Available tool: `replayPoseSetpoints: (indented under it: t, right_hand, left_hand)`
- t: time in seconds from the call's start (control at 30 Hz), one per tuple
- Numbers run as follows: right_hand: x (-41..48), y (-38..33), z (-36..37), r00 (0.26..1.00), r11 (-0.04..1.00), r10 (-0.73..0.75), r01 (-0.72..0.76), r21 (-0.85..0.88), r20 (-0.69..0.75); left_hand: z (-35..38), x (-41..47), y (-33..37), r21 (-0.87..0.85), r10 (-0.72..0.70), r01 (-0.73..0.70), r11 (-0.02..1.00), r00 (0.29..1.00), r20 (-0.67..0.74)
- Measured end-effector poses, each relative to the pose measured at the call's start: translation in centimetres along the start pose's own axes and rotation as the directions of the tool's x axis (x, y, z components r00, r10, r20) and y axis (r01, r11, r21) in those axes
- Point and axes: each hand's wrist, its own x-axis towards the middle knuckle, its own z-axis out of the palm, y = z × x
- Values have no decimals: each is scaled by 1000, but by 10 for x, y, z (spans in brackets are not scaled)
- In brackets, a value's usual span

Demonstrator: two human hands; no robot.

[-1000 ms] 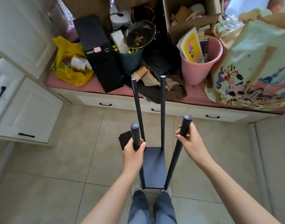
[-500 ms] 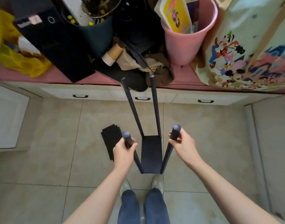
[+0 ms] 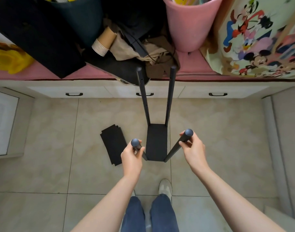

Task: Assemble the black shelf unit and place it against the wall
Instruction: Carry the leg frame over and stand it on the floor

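The left hand (image 3: 132, 155) and right hand (image 3: 192, 149) still grip the near posts (image 3: 174, 150). The shelf unit (image 3: 156, 143) has sunk lower, apparently resting on the floor (image 3: 43, 164); spare panels (image 3: 113, 144) lie beside it, unfitted.

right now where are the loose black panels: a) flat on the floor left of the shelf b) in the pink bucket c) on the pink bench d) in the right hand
A: the panels lie flat on the floor, just left of the shelf.
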Motion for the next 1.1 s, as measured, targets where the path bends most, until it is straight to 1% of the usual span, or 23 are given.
replayPoseSetpoints:
  t: [0.1, 0.2, 0.43, 0.6, 0.83, 1.0, 1.1]
  right_hand:
    - [1, 9, 3, 1000, 1000, 9, -9, 5, 2]
    - [-3, 17, 3, 1000, 1000, 12, -12, -7, 0]
    - [-26, 49, 2, 997, 995, 0, 8, -103, 71]
    - [-40, 68, 2, 994, 990, 9, 7, -141, 107]
    - [-53, 81, 0, 992, 987, 17, 3, -161, 122]
    - [-59, 90, -5, 985, 970, 19, 23, -242, 169]
    - [-62, 94, -7, 983, 963, 34, 17, -270, 180]
  left_hand:
    - [2, -1, -11, 20, 34, -34, 999, 999, -9]
    - [1, -5, -19, 52, 36, -37, 998, 999, 14]
    - [-7, -25, -44, 190, -44, 11, 982, 984, 173]
    - [-11, -39, -63, 207, -126, 86, 975, 974, 190]
    - [-11, -56, -82, 251, -146, 88, 964, 964, 223]
    - [-14, -65, -94, 332, -200, 94, 938, 933, 299]
    - [-15, -67, -96, 358, -189, 72, 931, 933, 305]
